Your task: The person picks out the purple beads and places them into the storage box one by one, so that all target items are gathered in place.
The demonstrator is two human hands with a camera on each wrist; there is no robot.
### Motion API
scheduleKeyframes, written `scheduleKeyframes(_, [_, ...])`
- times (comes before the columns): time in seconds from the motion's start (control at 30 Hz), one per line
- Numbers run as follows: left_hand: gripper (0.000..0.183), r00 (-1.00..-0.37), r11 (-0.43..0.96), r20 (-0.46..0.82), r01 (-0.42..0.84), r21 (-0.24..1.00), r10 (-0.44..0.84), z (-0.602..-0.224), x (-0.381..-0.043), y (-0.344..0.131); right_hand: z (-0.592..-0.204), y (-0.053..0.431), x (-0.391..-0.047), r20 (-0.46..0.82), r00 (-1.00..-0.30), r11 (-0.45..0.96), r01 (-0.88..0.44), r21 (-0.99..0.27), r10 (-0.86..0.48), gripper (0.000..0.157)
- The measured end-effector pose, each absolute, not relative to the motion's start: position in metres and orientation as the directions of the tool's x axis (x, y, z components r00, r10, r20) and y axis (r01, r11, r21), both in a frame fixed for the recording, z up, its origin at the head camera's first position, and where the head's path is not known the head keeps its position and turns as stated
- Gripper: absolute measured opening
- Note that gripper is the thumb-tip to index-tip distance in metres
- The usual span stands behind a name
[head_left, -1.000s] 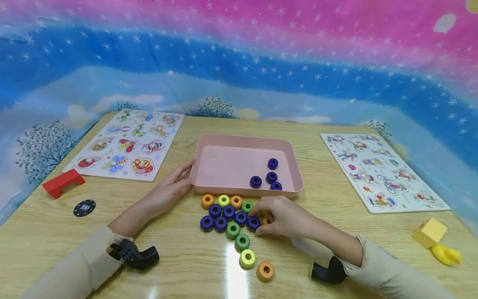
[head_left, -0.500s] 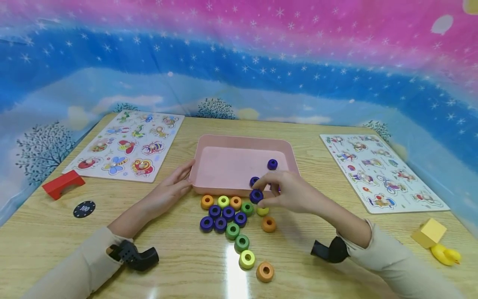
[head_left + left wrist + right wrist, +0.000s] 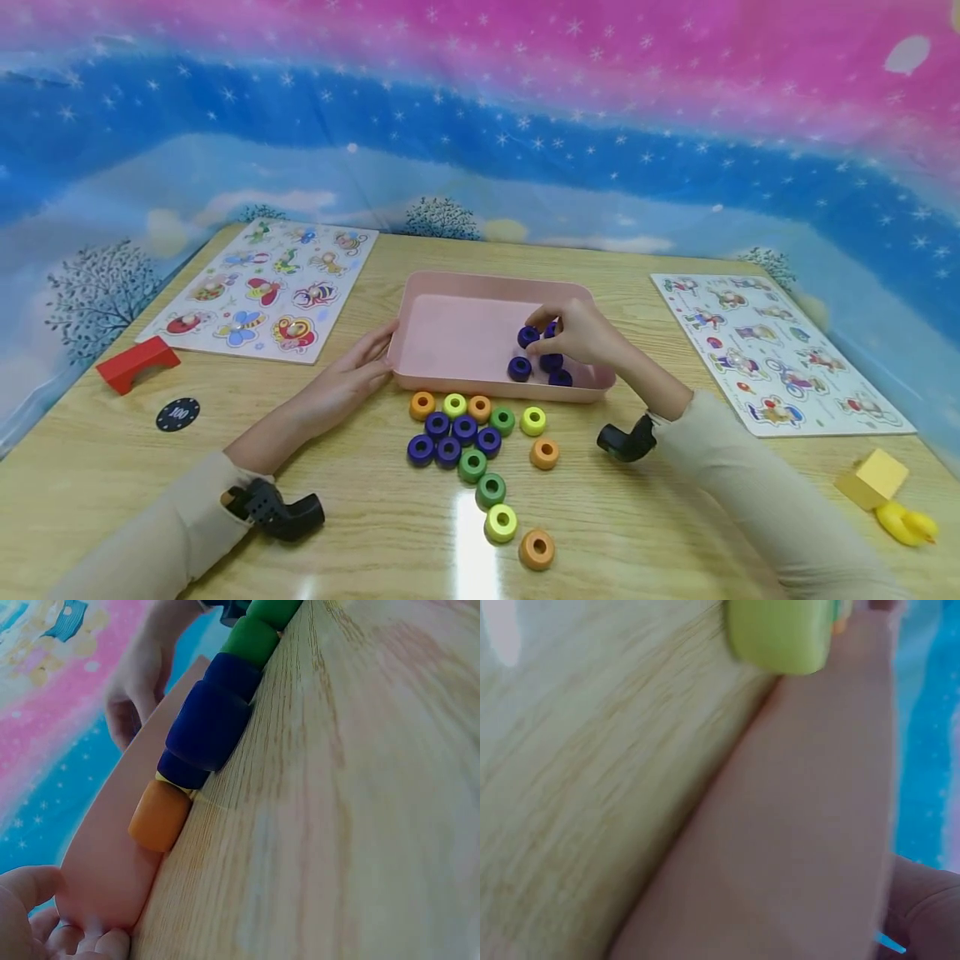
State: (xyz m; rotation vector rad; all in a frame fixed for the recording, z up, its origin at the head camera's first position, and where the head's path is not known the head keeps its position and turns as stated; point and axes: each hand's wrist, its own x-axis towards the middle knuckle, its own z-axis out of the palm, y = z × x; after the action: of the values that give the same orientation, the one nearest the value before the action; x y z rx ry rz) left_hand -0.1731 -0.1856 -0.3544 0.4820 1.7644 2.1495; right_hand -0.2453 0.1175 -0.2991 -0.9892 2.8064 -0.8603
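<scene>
In the head view my right hand (image 3: 577,333) is inside the pink tray (image 3: 442,386), pinching a dark purple bead (image 3: 528,337) between thumb and fingertips. Several other purple beads lie close by, one of them a near-side bead (image 3: 519,368). My left hand (image 3: 356,371) touches the tray's left end with its fingers and thumb; the left wrist view shows the left fingertips (image 3: 112,941) against the tray wall (image 3: 112,862). From the right wrist, the tray's wall (image 3: 780,810) hides most of the right hand (image 3: 926,911).
Purple, green, yellow and orange beads (image 3: 465,431) cluster before the tray, trailing to an orange bead (image 3: 537,549). Puzzle boards lie left (image 3: 273,279) and right (image 3: 761,383). Around them are a red arch block (image 3: 138,364), black chip (image 3: 177,414), yellow cube (image 3: 873,479) and yellow duck (image 3: 906,523).
My right hand has picked a purple bead from the cluster and carried it up over the near rim into the tray. My left hand has stayed at the tray's left end.
</scene>
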Motion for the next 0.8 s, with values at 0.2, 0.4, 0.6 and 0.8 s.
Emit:
scheduleKeyframes(0.2, [0.052,-0.894,-0.186,0.055,-0.032,0.982,0.444,-0.353,-0.174,-0.185,-0.312,0.116,-0.254,0.103,-0.788,0.651,-0.567,-0.506,-0.606,0.028])
scheduleKeyframes(0.4, [0.052,-0.894,-0.191,0.056,-0.033,0.981,0.445,-0.353,-0.173,-0.184,-0.315,0.116,-0.254,0.081,-0.801,0.676,-0.551,-0.490,-0.594,0.029])
scheduleKeyframes(0.6, [0.052,-0.895,-0.182,0.050,-0.035,0.983,0.444,-0.353,-0.173,-0.184,-0.306,0.122,-0.246,0.097,-0.808,0.650,-0.533,-0.542,-0.581,0.033])
scheduleKeyframes(0.8, [0.052,-0.894,-0.177,0.045,-0.039,0.983,0.446,-0.354,-0.173,-0.184,-0.295,0.126,-0.224,0.121,-0.793,0.618,-0.551,-0.560,-0.597,0.029])
